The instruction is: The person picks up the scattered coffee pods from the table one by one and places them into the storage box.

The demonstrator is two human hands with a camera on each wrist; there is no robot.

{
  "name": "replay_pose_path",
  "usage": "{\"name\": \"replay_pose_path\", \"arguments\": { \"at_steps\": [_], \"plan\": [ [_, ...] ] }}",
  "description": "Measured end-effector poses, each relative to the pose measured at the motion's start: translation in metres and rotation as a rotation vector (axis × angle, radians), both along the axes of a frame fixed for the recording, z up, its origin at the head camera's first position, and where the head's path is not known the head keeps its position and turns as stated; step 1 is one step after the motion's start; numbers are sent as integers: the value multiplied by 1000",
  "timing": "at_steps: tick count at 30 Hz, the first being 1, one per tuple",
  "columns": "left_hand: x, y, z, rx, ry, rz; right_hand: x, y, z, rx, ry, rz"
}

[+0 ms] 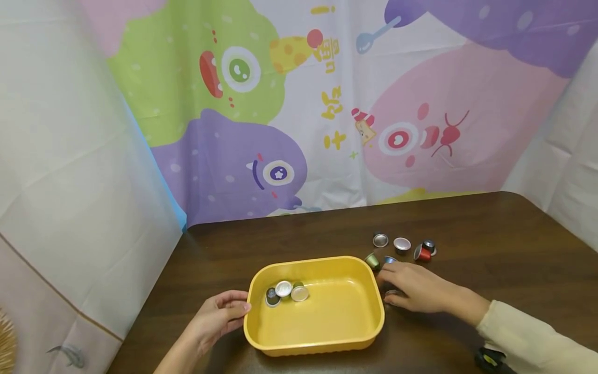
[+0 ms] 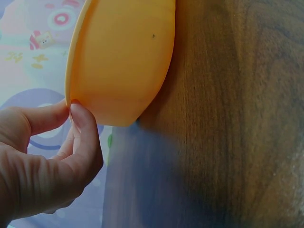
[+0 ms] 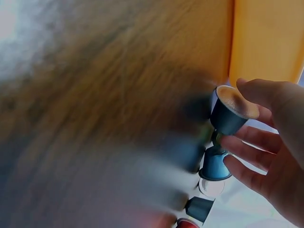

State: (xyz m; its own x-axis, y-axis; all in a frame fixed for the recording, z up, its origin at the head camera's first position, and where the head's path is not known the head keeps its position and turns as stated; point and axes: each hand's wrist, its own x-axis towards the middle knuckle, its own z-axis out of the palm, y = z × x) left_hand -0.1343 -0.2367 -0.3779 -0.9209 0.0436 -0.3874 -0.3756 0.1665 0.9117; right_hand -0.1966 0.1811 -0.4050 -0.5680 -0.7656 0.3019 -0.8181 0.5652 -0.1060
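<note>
A yellow plastic basin (image 1: 322, 345) stands on the table, with a dark capsule (image 1: 273, 297), a silver-lidded one (image 1: 283, 289) and a pale-lidded one (image 1: 300, 293) inside at its left. My left hand (image 1: 219, 317) pinches the basin's left rim between thumb and fingers, as the left wrist view shows. Just right of the basin, my right hand (image 1: 420, 288) has its thumb and spread fingers around a dark coffee capsule (image 3: 229, 116); whether they touch it is hard to tell. Beside those fingers are a blue capsule (image 3: 215, 164) and a green capsule (image 1: 372, 261).
Behind my right hand lie a red capsule (image 1: 422, 253), a dark one (image 1: 429, 246) and two with lids up, one silver (image 1: 380, 240), one pale (image 1: 402, 245). A cartoon-printed cloth (image 1: 327, 171) hangs at the table's back edge. White cloth (image 1: 60, 130) hangs at the sides.
</note>
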Motion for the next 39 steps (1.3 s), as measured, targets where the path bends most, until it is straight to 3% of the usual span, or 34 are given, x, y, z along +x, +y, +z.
{"name": "replay_pose_path", "arguments": {
  "at_steps": [6, 13, 22, 39],
  "plan": [
    [0, 1, 0, -5, -2, 8, 3, 6, -1, -3, 13, -9],
    [0, 0, 0, 12, 1, -5, 7, 9, 0, 3, -77, -7],
    [1, -1, 0, 21, 15, -13, 6, 8, 5, -4, -104, 0],
    [1, -1, -1, 23, 22, -18, 0, 8, 10, -26, 121, -48]
  ]
}}
